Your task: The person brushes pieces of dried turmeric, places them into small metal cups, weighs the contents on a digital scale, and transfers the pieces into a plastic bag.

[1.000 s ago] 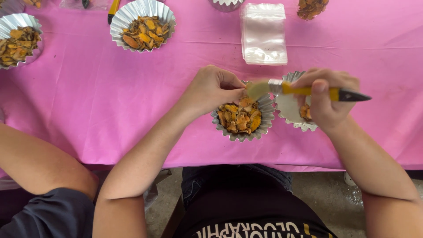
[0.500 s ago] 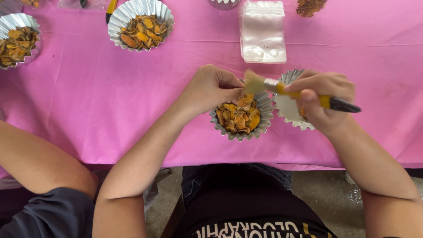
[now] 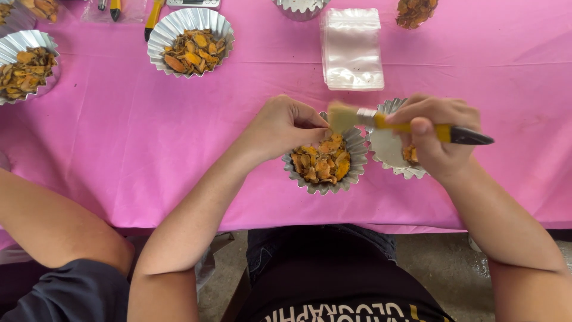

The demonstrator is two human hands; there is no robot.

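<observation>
My right hand [image 3: 434, 136] grips a paintbrush [image 3: 411, 126] with a yellow and black handle, its bristles pointing left towards my left hand. My left hand [image 3: 285, 126] has its fingers pinched together at the brush tip; a small piece may be between them, but I cannot make it out. Under both hands stands a fluted foil cup [image 3: 352, 172] filled with orange dried slices [image 3: 322, 161]. A second foil cup [image 3: 388, 149], nearly bare with a few slices, sits beneath my right hand.
On the pink tablecloth [image 3: 119, 137] at the back stand a foil cup of slices [image 3: 188, 46], another foil cup at far left [image 3: 25, 65], a stack of clear plastic bags [image 3: 353, 50] and some tools. Another person's arm [image 3: 53, 226] is at lower left.
The brush swung up and left, then settled with its bristles at my left fingertips. My left hand stayed pinched over the full cup.
</observation>
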